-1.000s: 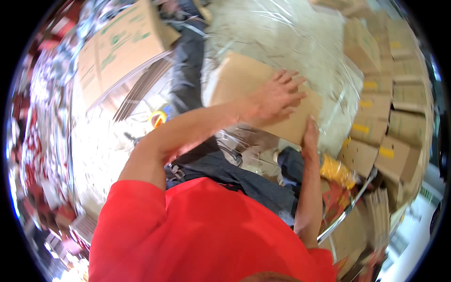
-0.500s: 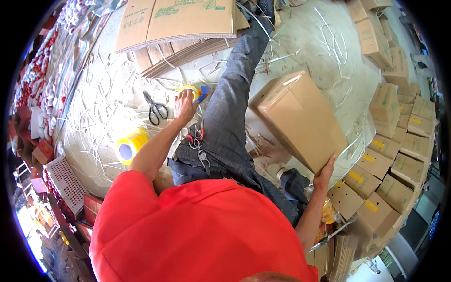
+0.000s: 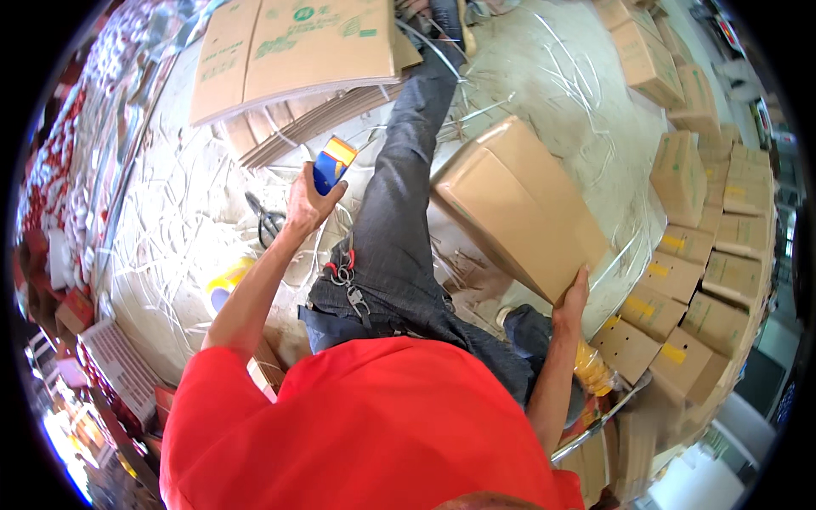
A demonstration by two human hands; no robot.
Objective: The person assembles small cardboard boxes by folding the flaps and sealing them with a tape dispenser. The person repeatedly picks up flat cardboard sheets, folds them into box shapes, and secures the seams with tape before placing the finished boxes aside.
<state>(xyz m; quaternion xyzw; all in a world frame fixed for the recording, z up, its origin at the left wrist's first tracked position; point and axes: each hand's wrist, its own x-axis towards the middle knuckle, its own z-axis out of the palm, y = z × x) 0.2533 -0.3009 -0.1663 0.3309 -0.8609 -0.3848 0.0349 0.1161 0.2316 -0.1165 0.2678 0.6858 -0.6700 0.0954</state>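
My left hand (image 3: 309, 204) is closed around a blue tape dispenser (image 3: 328, 172) with a yellow and orange top, raised over the strap-littered floor beside my outstretched leg. On the other side of that leg a brown cardboard box (image 3: 531, 204) stands tilted, its flaps folded down. My right hand (image 3: 573, 299) grips its near lower corner, fingers partly hidden by the box. Black-handled scissors (image 3: 267, 223) lie on the floor just left of my left wrist. Partly behind my left forearm is a yellow tape roll (image 3: 225, 282).
Flattened cartons (image 3: 293, 55) are stacked ahead at the left. Closed boxes (image 3: 671, 280) stand in rows along the right. White plastic straps (image 3: 174, 229) litter the floor. Keys with a red-handled tool (image 3: 344, 272) hang at my waist. A white crate (image 3: 119, 361) stands at the lower left.
My left hand has lifted the tape dispenser and turned it, so its blue side and orange top show. My right hand stays on the box corner; the view has shifted slightly.
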